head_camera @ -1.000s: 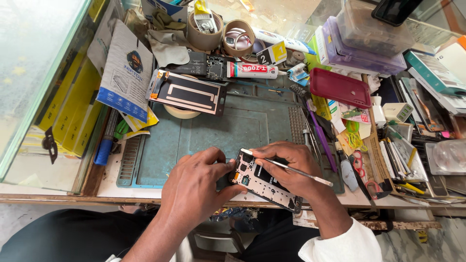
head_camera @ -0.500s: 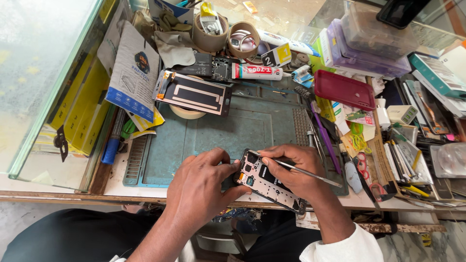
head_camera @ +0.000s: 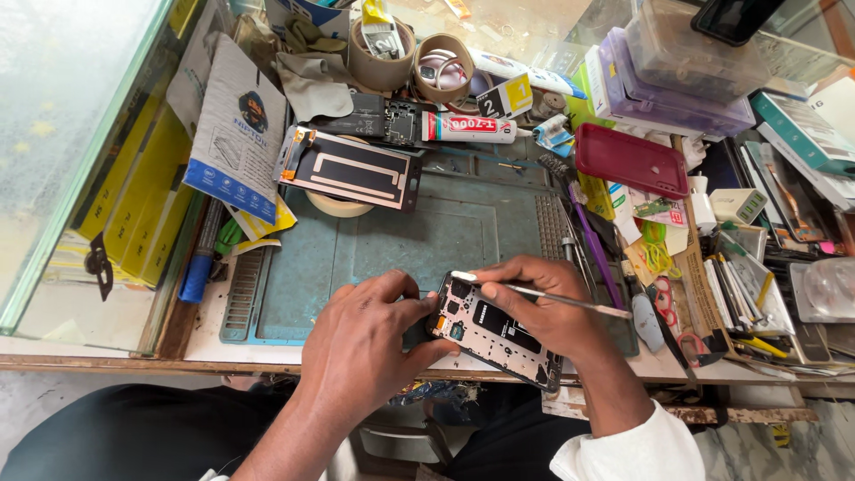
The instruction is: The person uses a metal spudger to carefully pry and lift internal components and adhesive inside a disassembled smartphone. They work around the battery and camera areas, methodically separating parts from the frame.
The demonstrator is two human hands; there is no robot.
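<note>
Left hand: closed on the near-left end of an opened black smartphone with exposed circuit board, steadying it at the counter's front edge, over the teal rubber work mat. Right hand: pinched around a thin white-tipped metal probe, tip at the phone's top corner. Risk, judged: a slipping tip could gouge board parts; the overhanging phone could tip off.

grey-and-blue flat package far left, yellow boxes beside it, red-white glue tube behind mat
</note>
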